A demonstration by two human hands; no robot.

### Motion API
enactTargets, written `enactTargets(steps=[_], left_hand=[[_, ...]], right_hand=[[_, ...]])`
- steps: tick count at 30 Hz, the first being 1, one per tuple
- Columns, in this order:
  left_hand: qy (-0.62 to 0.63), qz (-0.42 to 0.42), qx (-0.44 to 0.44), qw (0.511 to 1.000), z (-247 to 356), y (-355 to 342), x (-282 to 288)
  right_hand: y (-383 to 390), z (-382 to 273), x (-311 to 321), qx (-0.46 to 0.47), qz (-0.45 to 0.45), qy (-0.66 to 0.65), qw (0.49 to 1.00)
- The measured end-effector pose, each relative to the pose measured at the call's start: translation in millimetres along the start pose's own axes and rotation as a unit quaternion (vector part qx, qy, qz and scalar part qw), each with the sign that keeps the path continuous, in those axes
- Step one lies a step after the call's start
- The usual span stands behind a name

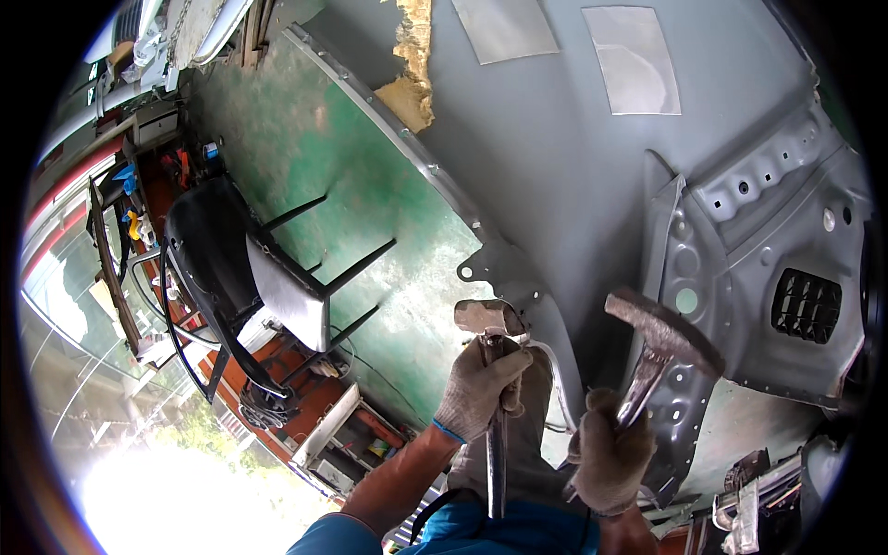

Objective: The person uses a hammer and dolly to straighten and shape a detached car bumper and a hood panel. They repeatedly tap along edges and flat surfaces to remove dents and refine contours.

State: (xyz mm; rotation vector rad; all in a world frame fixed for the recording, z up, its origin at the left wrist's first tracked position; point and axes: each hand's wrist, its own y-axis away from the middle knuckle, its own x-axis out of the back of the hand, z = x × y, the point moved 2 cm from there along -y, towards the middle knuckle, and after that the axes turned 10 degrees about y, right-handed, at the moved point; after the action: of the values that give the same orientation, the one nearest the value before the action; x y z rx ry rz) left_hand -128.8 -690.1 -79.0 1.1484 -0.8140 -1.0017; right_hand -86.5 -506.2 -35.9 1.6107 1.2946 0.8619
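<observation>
My left hand [479, 393], in a pale work glove, is closed round the metal handle of a short-headed hammer [488, 317]. Its blocky, worn head points up, and the handle hangs below my fist. To the right, my gloved right hand [610, 467] grips a second hammer [666, 331] with a longer, rust-brown head, tilted up to the right. Both hammers are held in front of a grey car body panel [555, 176]. The left hammer head overlaps the panel's curved lower edge in view; whether it touches cannot be told.
A perforated inner panel section [782, 217] with a black vent grille [807, 305] lies right. Two light rectangular patches and torn yellowish material [414, 65] show on the panel. Left, a black chair [217, 245] stands on green floor [370, 185] beside a cluttered reddish-brown bench [277, 370].
</observation>
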Motion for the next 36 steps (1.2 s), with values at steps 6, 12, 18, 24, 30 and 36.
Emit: enactTargets(steps=[6, 12, 18, 24, 30, 36], left_hand=[[-0.022, -0.013, -0.008, 1.0, 0, 0, 1], [-0.02, 0.016, -0.005, 1.0, -5, -1, 2], [0.002, 0.018, -0.002, 1.0, -7, 2, 0], [-0.016, 0.028, 0.018, 0.999, -7, 8, 1], [0.023, 0.03, 0.002, 0.999, -8, 2, -2], [-0.005, 0.042, -0.017, 0.999, -11, 3, 0]], right_hand=[[-21, 42, -7, 0.105, -0.114, 0.259, 0.953], [-8, 5, 0, -0.053, -0.053, 0.132, 0.988], [-3, 63, -1, 0.078, -0.123, 0.186, 0.972], [-9, 40, -7, -0.049, -0.121, 0.081, 0.988], [-5, 5, 1, -0.059, -0.035, 0.012, 0.998], [-20, 30, -6, 0.046, -0.132, 0.279, 0.95]])
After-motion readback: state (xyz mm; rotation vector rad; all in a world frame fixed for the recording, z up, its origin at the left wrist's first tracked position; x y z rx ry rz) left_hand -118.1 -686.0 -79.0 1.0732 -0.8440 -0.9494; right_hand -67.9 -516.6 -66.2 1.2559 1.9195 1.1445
